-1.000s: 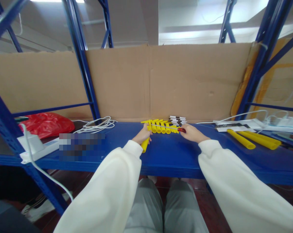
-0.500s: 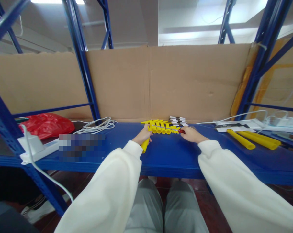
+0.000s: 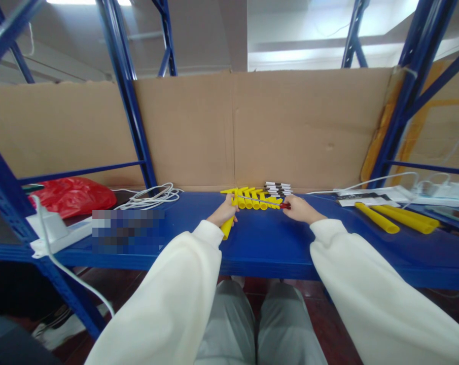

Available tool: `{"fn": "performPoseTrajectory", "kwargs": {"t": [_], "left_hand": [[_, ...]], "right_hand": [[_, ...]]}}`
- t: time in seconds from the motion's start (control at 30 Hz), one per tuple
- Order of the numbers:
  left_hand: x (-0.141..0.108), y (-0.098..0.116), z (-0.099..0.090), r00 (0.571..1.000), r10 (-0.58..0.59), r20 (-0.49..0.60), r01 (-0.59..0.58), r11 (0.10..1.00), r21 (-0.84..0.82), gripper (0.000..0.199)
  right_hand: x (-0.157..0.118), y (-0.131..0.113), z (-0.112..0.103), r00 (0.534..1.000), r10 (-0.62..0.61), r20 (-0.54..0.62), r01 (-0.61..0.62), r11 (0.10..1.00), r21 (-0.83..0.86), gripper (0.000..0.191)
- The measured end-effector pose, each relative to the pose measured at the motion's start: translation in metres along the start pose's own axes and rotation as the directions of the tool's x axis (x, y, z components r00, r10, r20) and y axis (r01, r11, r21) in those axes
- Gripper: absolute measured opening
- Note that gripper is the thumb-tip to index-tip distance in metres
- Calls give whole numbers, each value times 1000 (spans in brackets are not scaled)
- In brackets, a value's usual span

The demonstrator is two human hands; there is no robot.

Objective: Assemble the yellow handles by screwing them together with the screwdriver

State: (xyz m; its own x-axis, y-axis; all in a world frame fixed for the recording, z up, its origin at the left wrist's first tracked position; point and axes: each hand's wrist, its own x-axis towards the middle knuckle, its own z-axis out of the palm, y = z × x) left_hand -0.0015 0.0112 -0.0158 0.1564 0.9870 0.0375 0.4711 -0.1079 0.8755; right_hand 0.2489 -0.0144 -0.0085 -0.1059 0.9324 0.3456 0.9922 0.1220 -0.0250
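Observation:
My left hand (image 3: 224,212) is closed around a yellow tube (image 3: 226,229), its open end tilted toward me. In my right hand (image 3: 299,210) is a screwdriver (image 3: 285,206) with a red handle, the fingers wrapped round it. Its thin metal shaft runs leftward to the upper part of the held tube; whether the tip touches it is too small to tell. Just behind the shaft lie several short yellow tubes (image 3: 256,204) side by side in a row. Behind these, a small stack of black-and-white pieces (image 3: 278,188) lies near the cardboard.
Longer yellow tubes (image 3: 404,218) lie on the blue shelf (image 3: 267,248) at the right, near a power strip (image 3: 438,195) and cables. On the left are a coiled white cable (image 3: 153,196), a red plastic bag (image 3: 75,196) and a white plug (image 3: 48,228). Cardboard (image 3: 275,126) closes the back.
My right hand has shifted or turned very slightly on the screwdriver handle. My left hand and the yellow tube stay in place.

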Motion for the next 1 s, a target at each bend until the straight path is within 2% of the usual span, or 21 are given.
{"fn": "performPoseTrajectory", "kwargs": {"t": [0.2,0.43,0.73,0.87,1.0], "left_hand": [[-1,2,0,1000,-9,8,9,1000,-8,51],[-4,4,-1,1000,-16,11,16,1000,7,50],[-6,6,-1,1000,-22,11,21,999,24,51],[-7,6,-1,1000,-9,11,9,1000,19,51],[-8,8,0,1000,-6,-1,6,1000,14,47]], "right_hand": [[-2,0,-1,998,67,1,-67,997,-24,16],[0,-1,0,1000,4,2,-4,999,36,10],[1,4,6,999,30,-24,-29,997,71,14],[4,7,9,1000,12,-20,-9,990,139,6],[6,10,10,998,-6,-67,16,989,150,5]]}}
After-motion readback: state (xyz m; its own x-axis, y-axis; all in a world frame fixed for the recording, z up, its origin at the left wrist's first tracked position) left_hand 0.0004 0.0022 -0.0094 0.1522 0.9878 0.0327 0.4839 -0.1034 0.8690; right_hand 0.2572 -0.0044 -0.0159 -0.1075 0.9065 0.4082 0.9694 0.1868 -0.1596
